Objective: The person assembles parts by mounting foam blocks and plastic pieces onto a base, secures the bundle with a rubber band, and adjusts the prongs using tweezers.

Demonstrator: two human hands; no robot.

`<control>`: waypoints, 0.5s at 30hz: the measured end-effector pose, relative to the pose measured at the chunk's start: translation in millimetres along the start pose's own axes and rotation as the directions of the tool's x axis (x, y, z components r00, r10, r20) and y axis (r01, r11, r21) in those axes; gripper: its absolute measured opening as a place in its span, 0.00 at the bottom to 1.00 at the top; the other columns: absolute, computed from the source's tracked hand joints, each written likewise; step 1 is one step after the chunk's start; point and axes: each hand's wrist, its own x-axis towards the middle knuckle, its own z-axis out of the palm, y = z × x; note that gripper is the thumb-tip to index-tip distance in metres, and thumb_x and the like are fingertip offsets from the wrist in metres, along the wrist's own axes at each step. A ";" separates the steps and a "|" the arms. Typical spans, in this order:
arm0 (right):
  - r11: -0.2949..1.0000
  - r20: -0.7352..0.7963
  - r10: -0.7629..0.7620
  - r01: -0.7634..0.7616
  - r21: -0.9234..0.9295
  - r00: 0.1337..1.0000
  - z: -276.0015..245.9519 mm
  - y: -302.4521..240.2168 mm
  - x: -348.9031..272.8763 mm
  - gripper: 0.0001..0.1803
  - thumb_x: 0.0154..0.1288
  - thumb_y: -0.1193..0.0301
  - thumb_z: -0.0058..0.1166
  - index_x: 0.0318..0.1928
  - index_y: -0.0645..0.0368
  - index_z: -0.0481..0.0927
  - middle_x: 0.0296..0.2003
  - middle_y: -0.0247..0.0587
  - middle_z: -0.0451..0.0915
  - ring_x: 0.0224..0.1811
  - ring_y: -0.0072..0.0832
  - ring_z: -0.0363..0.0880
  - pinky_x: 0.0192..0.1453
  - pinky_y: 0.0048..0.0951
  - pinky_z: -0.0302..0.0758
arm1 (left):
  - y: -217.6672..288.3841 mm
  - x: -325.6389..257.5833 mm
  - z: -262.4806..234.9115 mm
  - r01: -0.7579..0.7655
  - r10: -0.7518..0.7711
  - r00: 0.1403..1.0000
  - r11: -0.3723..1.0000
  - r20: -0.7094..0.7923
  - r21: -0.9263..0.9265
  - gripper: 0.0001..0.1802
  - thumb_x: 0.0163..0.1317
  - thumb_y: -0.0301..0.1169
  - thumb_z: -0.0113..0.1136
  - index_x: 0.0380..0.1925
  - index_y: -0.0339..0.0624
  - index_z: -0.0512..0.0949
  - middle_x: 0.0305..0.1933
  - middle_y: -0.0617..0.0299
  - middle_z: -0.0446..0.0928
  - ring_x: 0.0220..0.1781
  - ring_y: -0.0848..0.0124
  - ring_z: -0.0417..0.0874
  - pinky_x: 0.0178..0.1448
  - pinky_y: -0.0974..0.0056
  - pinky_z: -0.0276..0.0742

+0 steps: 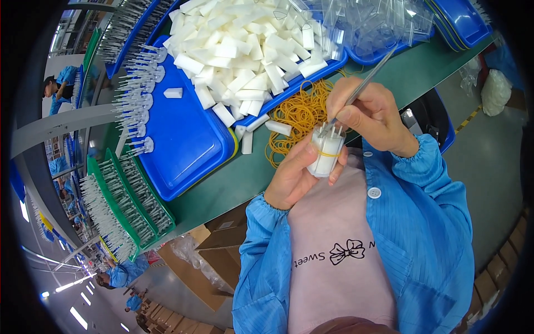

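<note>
My left hand (295, 175) grips a small bundle of white plastic pieces (325, 153), bound by a yellow rubber band, just above my lap. My right hand (370, 114) pinches metal tweezers (361, 89), with their tips touching the top of the bundle. A heap of yellow rubber bands (297, 114) lies on the green table just behind both hands. Many loose white plastic pieces (239, 50) fill a blue tray (183, 139) beyond the bands.
Clear plastic pieces (372, 22) fill another blue tray at the back right. Green racks of thin metal pins (122, 203) stand at the left. Cardboard boxes (214, 250) sit under the table edge. Other people in blue coats work at the far left.
</note>
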 end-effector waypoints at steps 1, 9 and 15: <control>1.000 0.000 0.000 0.000 0.000 1.000 0.7 -2.1 -0.3 0.10 0.68 0.67 0.50 0.36 0.62 0.72 0.32 0.37 0.72 0.32 0.19 0.70 0.35 0.20 0.70 | 0.1 -0.1 1.0 0.021 -0.021 1.000 1.000 0.000 -0.018 0.32 0.67 0.48 0.48 0.63 0.37 0.58 0.43 0.53 0.73 0.34 0.69 0.73 0.37 0.68 0.69; 0.980 -0.091 0.141 -0.126 0.157 0.986 -1.1 -0.8 5.5 0.17 0.70 0.57 0.48 0.33 0.59 0.70 0.28 0.32 0.69 0.29 0.17 0.66 0.34 0.18 0.66 | -0.5 2.0 8.6 0.056 -0.056 0.995 0.998 0.085 0.004 0.36 0.67 0.52 0.44 0.65 0.37 0.56 0.40 0.53 0.71 0.29 0.69 0.73 0.33 0.68 0.69; 0.978 -0.136 0.157 -0.135 0.162 0.978 -5.6 -3.9 5.1 0.14 0.69 0.60 0.49 0.36 0.59 0.72 0.31 0.31 0.71 0.31 0.15 0.67 0.36 0.17 0.68 | 0.8 3.2 5.8 0.089 -0.085 0.995 0.993 0.047 -0.084 0.37 0.65 0.51 0.47 0.65 0.35 0.55 0.43 0.53 0.71 0.30 0.68 0.74 0.34 0.67 0.70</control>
